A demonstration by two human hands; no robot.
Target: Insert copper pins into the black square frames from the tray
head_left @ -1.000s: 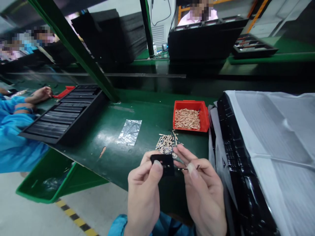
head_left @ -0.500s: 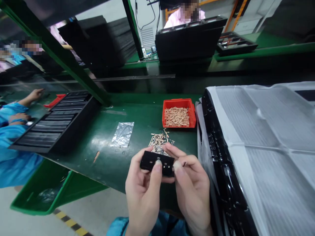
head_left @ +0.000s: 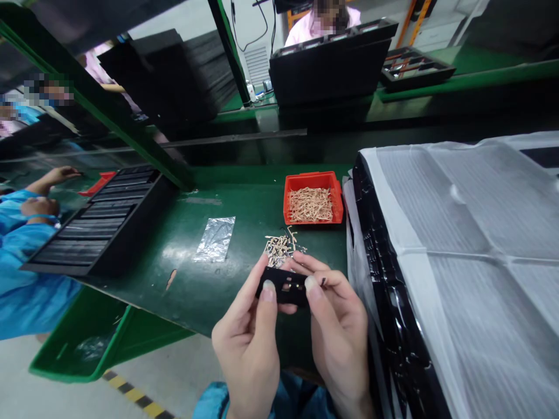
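A small black rectangular part (head_left: 283, 286) with little cutouts is held up over the near side of the green table. My left hand (head_left: 253, 331) grips its left end, thumb on top. My right hand (head_left: 334, 320) pinches its right end, and a tiny dark piece shows by the right index finger. Just beyond my fingertips lies a loose pile of small tan and dark strips (head_left: 279, 247). Behind the pile stands a red bin (head_left: 313, 218) holding many tan strips.
A clear plastic bag (head_left: 215, 239) lies left on the green table (head_left: 174, 302). A black tray (head_left: 94, 233) of dark parts sits beside a co-worker's blue sleeve (head_left: 26, 244). Stacked black trays under white sheeting (head_left: 471, 233) rise at right. A green crate (head_left: 65, 355) stands below.
The black part has been turned slightly, and its cutouts show differently. My left thumb has shifted left along it. The view has moved a little.
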